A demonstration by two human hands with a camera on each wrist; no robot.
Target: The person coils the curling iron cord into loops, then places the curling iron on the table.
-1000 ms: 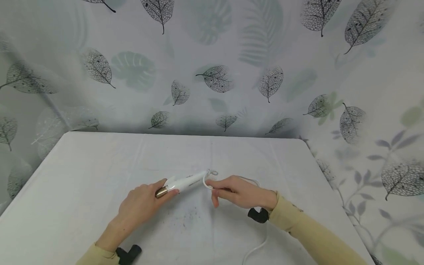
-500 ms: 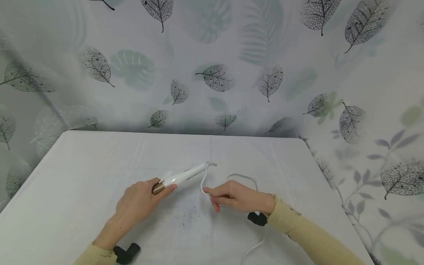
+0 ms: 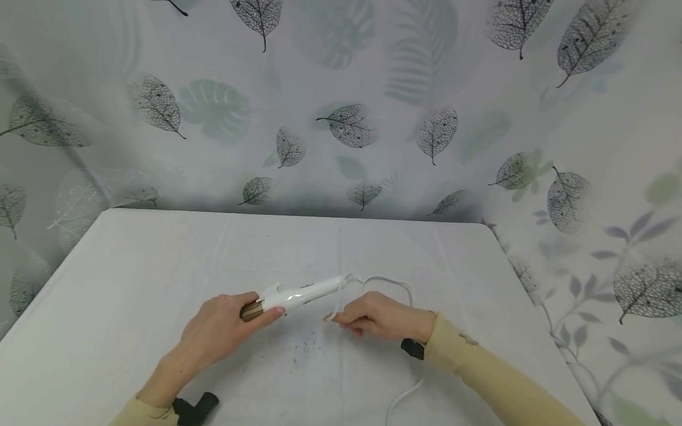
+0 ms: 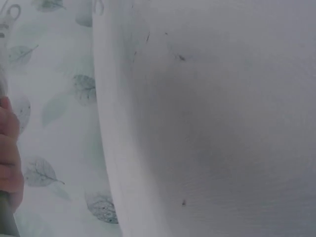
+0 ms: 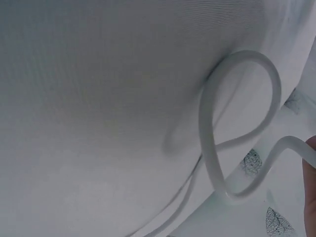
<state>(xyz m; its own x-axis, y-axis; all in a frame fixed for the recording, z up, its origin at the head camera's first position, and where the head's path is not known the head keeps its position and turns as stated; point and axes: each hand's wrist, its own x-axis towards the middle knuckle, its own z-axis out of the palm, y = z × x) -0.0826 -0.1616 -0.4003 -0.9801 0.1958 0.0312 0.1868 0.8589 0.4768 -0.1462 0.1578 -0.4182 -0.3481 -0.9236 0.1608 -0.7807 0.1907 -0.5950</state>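
In the head view, my left hand (image 3: 218, 326) grips a white hair straightener (image 3: 303, 294) by its gold-coloured plate end. The body slants up to the right over the table, and a coiled strain relief stands at its far tip. My right hand (image 3: 378, 318) pinches the white cord (image 3: 391, 280) a little below that tip, so a short length hangs between the two. The right wrist view shows the cord (image 5: 207, 133) looping beside the hand (image 5: 311, 197) at the edge. Only some fingers of the left hand (image 4: 10, 158) appear in the left wrist view.
Under both hands lies a white-covered table (image 3: 160, 254) with small dark marks (image 3: 303, 350) near its middle. Behind it hangs a leaf-patterned curtain (image 3: 319, 71). The cord's lower length (image 3: 402, 396) runs toward the front edge. Black wrist mounts (image 3: 195, 408) sit at the sleeves.
The right hand has drawn the cord down and slightly leftward from the straightener's tip. The straightener rose, then dipped back, with its gold end shifting left in the left hand's grip.
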